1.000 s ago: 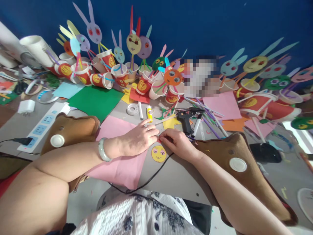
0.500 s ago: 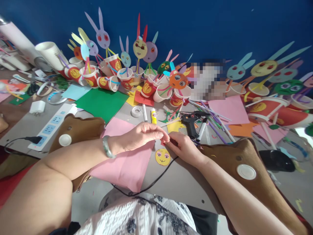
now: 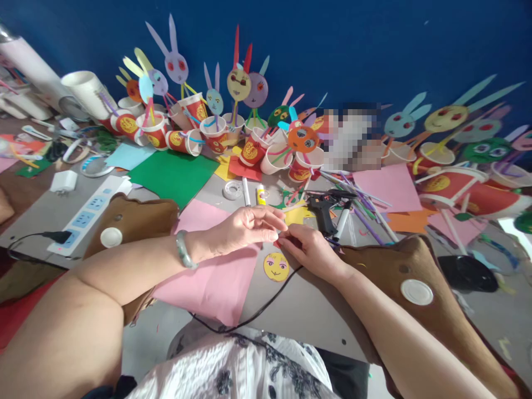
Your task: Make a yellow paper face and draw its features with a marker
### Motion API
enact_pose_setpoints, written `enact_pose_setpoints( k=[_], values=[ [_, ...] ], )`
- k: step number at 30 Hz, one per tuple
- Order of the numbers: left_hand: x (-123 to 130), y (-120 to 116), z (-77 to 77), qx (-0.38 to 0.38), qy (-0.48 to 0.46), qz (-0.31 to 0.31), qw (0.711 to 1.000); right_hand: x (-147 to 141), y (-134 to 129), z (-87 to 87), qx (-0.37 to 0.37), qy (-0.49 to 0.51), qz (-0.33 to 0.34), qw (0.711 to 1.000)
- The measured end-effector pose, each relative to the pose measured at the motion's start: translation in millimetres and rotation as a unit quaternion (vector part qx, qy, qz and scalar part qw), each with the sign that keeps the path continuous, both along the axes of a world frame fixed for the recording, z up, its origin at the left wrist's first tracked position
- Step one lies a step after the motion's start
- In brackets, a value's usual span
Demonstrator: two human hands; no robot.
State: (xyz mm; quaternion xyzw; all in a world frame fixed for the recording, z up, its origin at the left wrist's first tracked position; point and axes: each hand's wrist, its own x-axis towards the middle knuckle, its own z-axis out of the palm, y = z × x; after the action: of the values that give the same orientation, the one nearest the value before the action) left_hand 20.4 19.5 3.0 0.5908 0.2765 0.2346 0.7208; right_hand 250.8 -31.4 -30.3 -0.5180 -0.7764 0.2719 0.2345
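Observation:
My left hand (image 3: 260,226), with a jade-coloured bangle (image 3: 185,250) on its wrist, has its fingers loosely curled. The tips meet those of my right hand (image 3: 308,249), which is closed in a pinch. A small red piece (image 3: 277,243) shows at the right fingertips. Anything between the left fingers is too small to make out. Just below the hands, a yellow paper disc (image 3: 276,267) with a drawn face lies flat on the table. Pink paper (image 3: 208,288) is spread under my left forearm.
Paper cups with rabbit-faced figures (image 3: 214,133) line the blue wall. A black glue gun (image 3: 323,213) lies beyond my right hand, near a glue stick (image 3: 261,195) and pipe cleaners (image 3: 369,205). Its cable (image 3: 257,316) loops in front. Brown cushions (image 3: 399,269) flank both arms.
The left fingers have spread a little, and the left thumb has lowered toward the right fingertips. The yellow disc has stayed where it was.

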Motion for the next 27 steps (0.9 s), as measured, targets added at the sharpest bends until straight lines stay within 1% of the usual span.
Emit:
enact_pose_setpoints(
  k=[2,3,4,5,6,8,9,10,11,12,13,15,19,24,27],
  values=[
    [0,0,-4.0,0.078,0.051,0.003,0.996,0,0,-0.3,-0.002,-0.003,0.001,1.000],
    [1,0,-6.3,0.137,0.086,0.004,0.987,1,0,-0.4,-0.002,-0.004,0.002,1.000],
    [1,-1,-8.7,0.209,0.116,0.003,0.971,1,0,-0.6,-0.002,-0.003,0.003,1.000],
    [1,-1,-11.2,0.288,0.140,-0.005,0.947,1,0,-0.9,-0.002,-0.002,0.004,1.000],
    [2,-1,-13.6,0.368,0.157,-0.021,0.916,0,0,-1.3,-0.003,0.000,0.006,1.000],
    [2,-2,-18.4,0.509,0.178,-0.071,0.839,0,0,-2.3,-0.001,0.001,0.006,1.000],
    [3,-2,-20.6,0.564,0.186,-0.096,0.799,0,0,-2.9,0.000,-0.001,0.006,1.000],
    [3,-2,-22.7,0.607,0.193,-0.114,0.763,0,0,-3.5,0.003,-0.004,0.006,1.000],
    [2,-3,-24.5,0.639,0.198,-0.124,0.733,0,0,-4.1,0.005,-0.008,0.006,1.000],
    [2,-3,-26.1,0.663,0.199,-0.127,0.711,0,0,-4.7,0.008,-0.012,0.007,1.000],
    [2,-3,-27.3,0.679,0.199,-0.127,0.695,0,0,-5.1,0.009,-0.016,0.008,1.000],
    [1,-4,-28.6,0.695,0.200,-0.125,0.679,1,0,-5.6,0.012,-0.019,0.010,1.000],
    [0,-6,-27.6,0.709,0.214,-0.125,0.660,1,0,-5.4,0.017,-0.015,0.017,1.000],
    [-1,-7,-25.9,0.719,0.223,-0.126,0.647,0,0,-6.2,0.025,-0.007,0.016,1.000],
    [-1,-7,-27.1,0.718,0.230,-0.128,0.644,0,0,-6.2,0.031,-0.005,0.013,0.999]
  ],
)
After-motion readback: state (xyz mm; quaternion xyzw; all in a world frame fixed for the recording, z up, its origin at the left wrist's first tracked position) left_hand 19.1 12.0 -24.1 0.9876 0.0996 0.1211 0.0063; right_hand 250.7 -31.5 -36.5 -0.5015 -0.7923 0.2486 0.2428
